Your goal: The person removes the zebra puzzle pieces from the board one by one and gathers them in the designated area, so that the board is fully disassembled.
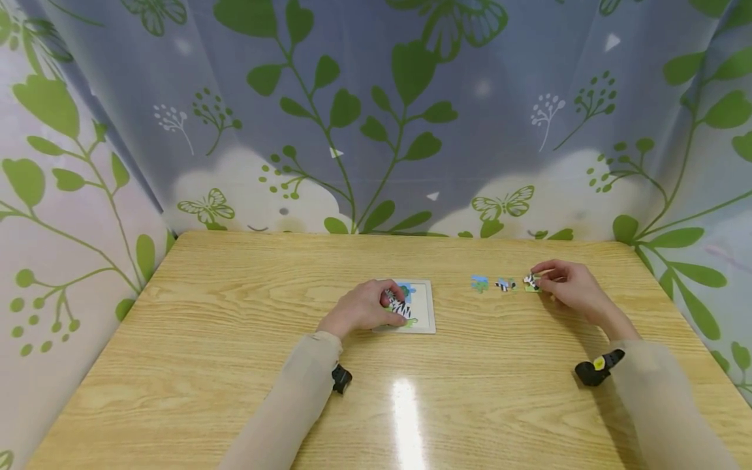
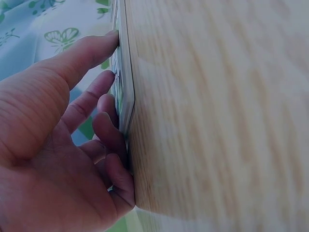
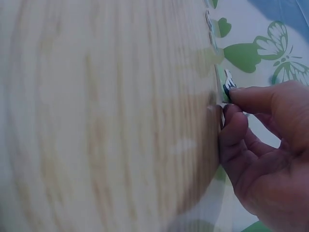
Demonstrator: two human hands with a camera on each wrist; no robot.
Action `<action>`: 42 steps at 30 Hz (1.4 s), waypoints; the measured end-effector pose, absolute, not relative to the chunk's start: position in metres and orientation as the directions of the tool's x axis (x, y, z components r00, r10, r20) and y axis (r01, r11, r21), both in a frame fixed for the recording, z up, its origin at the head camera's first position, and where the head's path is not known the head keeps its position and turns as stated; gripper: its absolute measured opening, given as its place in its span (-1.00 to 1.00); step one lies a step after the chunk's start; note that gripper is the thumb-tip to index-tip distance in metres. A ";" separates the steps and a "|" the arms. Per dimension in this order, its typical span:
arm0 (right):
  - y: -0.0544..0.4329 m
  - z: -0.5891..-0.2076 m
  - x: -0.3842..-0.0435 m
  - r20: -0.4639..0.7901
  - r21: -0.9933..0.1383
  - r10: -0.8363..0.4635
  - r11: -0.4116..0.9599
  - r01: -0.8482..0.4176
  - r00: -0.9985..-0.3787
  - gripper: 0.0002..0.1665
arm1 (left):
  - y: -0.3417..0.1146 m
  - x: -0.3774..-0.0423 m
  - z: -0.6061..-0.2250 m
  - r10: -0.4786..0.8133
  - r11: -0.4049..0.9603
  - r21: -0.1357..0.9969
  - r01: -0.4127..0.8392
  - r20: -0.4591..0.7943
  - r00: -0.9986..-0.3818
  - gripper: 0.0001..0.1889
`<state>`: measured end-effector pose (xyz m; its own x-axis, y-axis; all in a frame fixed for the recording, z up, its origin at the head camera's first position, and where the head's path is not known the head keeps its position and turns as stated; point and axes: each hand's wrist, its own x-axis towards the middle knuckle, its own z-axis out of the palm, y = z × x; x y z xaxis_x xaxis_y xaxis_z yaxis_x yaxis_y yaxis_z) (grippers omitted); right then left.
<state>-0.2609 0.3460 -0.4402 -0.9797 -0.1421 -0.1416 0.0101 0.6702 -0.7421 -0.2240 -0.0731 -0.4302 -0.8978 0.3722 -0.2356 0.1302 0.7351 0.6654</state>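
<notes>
My left hand point(image 1: 365, 305) rests over the left part of a white-framed jigsaw puzzle tray point(image 1: 429, 320), its fingertips and thumb touching it. Inside the tray, joined pieces point(image 1: 402, 309) show zebra stripes, blue and green; the hand covers some of them. The left wrist view has the thumb point(image 2: 91, 53) against the tray's face and other fingers at its edge. Over on the right, my right hand point(image 1: 572, 290) pinches a black-and-white puzzle piece point(image 1: 531, 281) with a green part, between thumb and fingers. In the right wrist view that piece point(image 3: 229, 79) stands tilted up at the fingertips.
Two loose puzzle pieces lie between the tray and my right hand: a blue-and-green one point(image 1: 479, 283) and a striped one point(image 1: 504, 284). Beneath everything is a wooden table point(image 1: 235, 313). A leaf-patterned curtain point(image 1: 376, 117) stands along its back edge.
</notes>
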 end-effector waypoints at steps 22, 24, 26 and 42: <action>0.320 -0.429 -0.245 -0.059 -0.731 -0.156 0.679 -0.064 -0.986 -0.51 | -0.085 -0.230 -0.429 0.454 0.647 0.739 0.189 -0.174 -0.874 -0.69; 0.311 -0.426 -0.244 -0.031 -0.719 -0.173 0.688 -0.099 -0.984 -0.54 | -0.088 -0.234 -0.427 0.427 0.645 0.739 0.192 -0.140 -0.894 -0.69; 0.301 -0.424 -0.242 -0.012 -0.708 -0.196 0.694 -0.130 -0.981 -0.57 | -0.089 -0.237 -0.426 0.386 0.671 0.717 0.191 -0.117 -0.915 -0.67; 0.215 -0.428 -0.250 0.042 -0.696 -0.383 0.651 -0.302 -0.923 -0.72 | -0.088 -0.245 -0.430 0.334 0.771 0.606 0.196 -0.123 -0.934 -0.43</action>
<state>-0.2498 0.2148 -0.4278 -0.9226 -0.3834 0.0422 -0.3023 0.6509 -0.6964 -0.2452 -0.0884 -0.4303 -0.9344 0.3343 -0.1227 0.1961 0.7707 0.6062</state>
